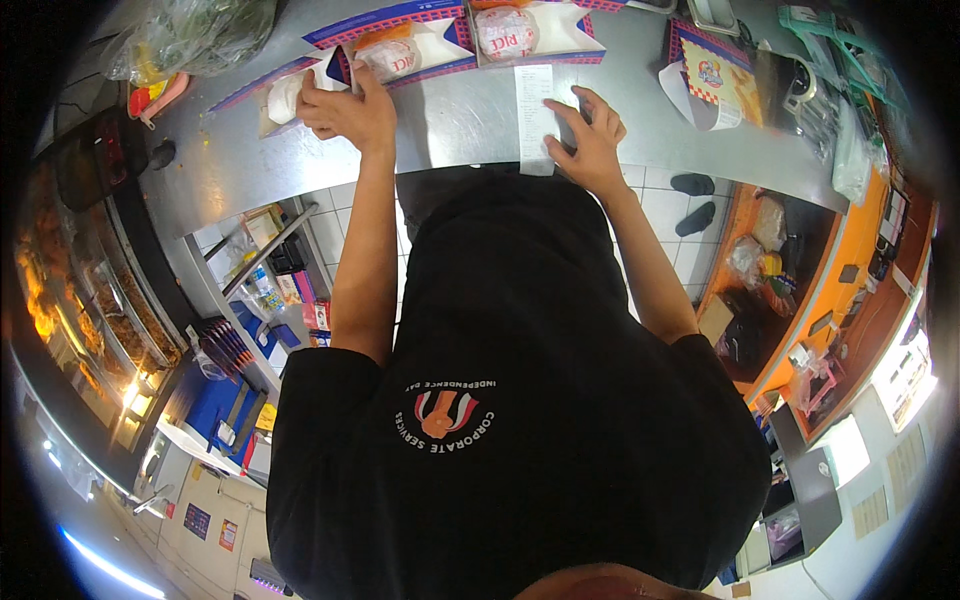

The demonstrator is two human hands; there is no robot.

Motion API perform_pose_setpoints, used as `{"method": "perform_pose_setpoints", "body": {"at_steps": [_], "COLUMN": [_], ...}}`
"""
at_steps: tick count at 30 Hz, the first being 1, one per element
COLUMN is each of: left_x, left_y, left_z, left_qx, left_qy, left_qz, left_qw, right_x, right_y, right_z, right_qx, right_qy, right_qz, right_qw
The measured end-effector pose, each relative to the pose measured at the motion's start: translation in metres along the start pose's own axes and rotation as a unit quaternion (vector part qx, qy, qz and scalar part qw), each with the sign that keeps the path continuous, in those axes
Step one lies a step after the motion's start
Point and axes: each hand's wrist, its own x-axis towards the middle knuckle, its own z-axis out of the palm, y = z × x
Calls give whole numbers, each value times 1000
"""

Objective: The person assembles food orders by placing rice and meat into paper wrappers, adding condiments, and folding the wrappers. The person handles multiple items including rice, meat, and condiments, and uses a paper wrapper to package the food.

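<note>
Thumb and fingers of my left hand [350, 108] straddle the edge of the leftmost cardboard meal box [268, 122], closed on its side wall. Inside that box lies a white wrapped bundle [285, 97]. To its right stand a middle open box [438, 50] with a paper-wrapped rice portion [390, 55] and a right open box [575, 35] with another wrapped rice portion [505, 35]. A long white receipt [536, 120] lies on the counter, its lower end at the near edge. My right hand [592, 138] is open beside it, fingers spread, thumb and index fingertip at its right side.
The steel counter [450, 125] curves around me. A clear plastic bag with greens [190, 35] and a red-yellow item [155, 100] are at far left. A printed carton [710, 80] and plastic-wrapped goods [810, 95] lie right. A lit food display [100, 300] stands left; dark slippers [695, 220] are on the floor.
</note>
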Motion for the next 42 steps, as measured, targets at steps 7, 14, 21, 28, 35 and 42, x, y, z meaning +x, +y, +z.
{"method": "perform_pose_setpoints", "body": {"at_steps": [7, 14, 21, 28, 35, 42], "left_x": [25, 32, 32, 38, 56, 62], "left_y": [-35, -10, -13, -15, -26, -62], "left_z": [3, -10, -23, -32, -28, -4], "left_qx": [-61, -78, -138, -79, -125, -207], "left_qy": [-62, -56, -98, -116, -202, -330], "left_qz": [75, 109, 47, 158, 155, 136], "left_qw": [993, 989, 984, 977, 959, 911], "right_x": [2, 4, 7, 56, 302, 429], "right_y": [-5, -8, -13, -127, -354, -472], "right_z": [-3, -5, -12, -4, 22, 127], "right_qx": [3, 12, 34, 294, 307, -36], "right_qy": [3, 16, 40, 125, 68, -99], "right_qz": [0, -4, -25, -95, -302, -23], "right_qw": [1000, 1000, 998, 943, 900, 994]}}
